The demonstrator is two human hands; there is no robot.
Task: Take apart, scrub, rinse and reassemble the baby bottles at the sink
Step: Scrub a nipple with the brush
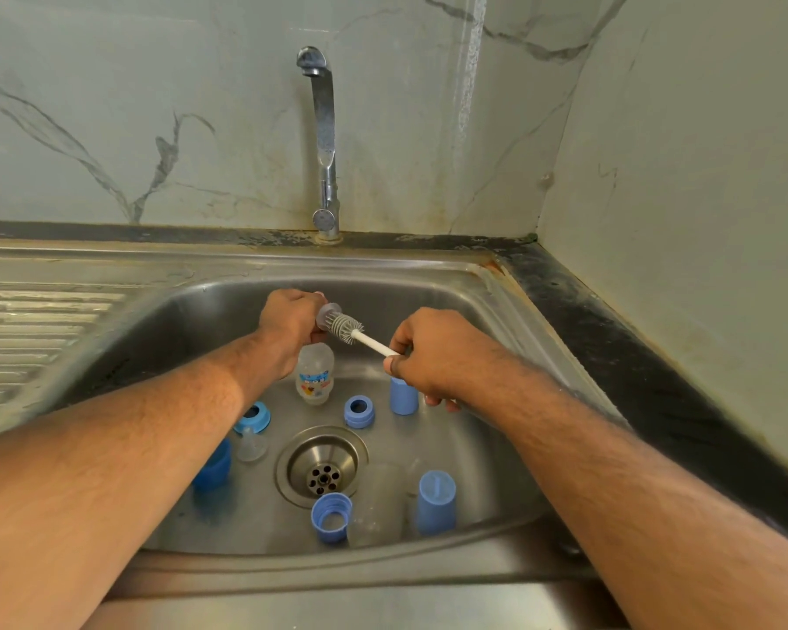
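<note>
Over the steel sink (483, 293) my left hand (287, 325) pinches a clear silicone nipple (327, 313). My right hand (428, 356) grips the white handle of a grey bristle brush (347, 325), whose head meets the nipple's open base. A clear bottle with a printed label (315, 372) lies in the basin below my left hand. Around the drain (321, 466) lie blue collars (359, 411) (331, 516) (252, 418), blue caps (402, 395) (435, 502) (212, 466), another clear nipple (251, 445) and a second clear bottle (378, 502).
A chrome tap (324, 143) stands at the back, with no water running. A ribbed draining board (33, 329) lies to the left. A dark counter edge (633, 356) and marble wall close off the right side.
</note>
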